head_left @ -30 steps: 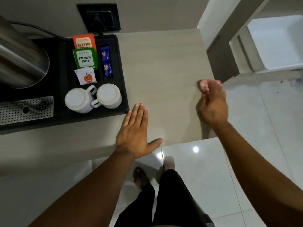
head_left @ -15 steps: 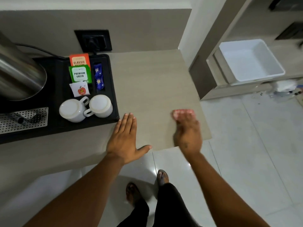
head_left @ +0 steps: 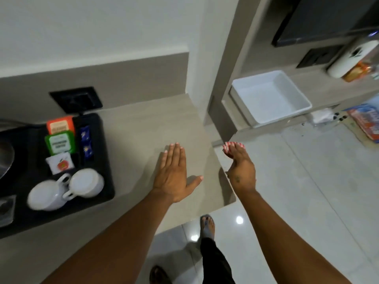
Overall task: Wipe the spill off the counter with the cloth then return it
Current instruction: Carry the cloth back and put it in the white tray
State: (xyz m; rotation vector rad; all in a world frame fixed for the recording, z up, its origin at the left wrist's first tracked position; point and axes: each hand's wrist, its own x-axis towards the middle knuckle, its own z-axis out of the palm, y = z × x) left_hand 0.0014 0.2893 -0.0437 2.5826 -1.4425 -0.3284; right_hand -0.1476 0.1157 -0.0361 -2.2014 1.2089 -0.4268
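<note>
The beige counter (head_left: 143, 128) shows no spill that I can make out. My left hand (head_left: 174, 175) lies flat on it, palm down, fingers together and thumb out, holding nothing. My right hand (head_left: 241, 171) hovers at the counter's right edge, with its fingers past the edge over the floor. A small red-and-white striped cloth (head_left: 232, 146) peeks out at the fingertips of that hand. Most of the cloth is hidden under the fingers.
A black tray (head_left: 102, 160) on the left of the counter holds two white cups (head_left: 65, 189), tea sachets (head_left: 60, 140) and part of a metal kettle. A wall socket (head_left: 77, 100) sits behind it. A white tub (head_left: 270, 99) stands on a low shelf to the right, beside tiled floor.
My right hand with the cloth has slid right, from the counter top to its right edge. The left hand stays flat on the counter. The view has tilted up and to the right.
</note>
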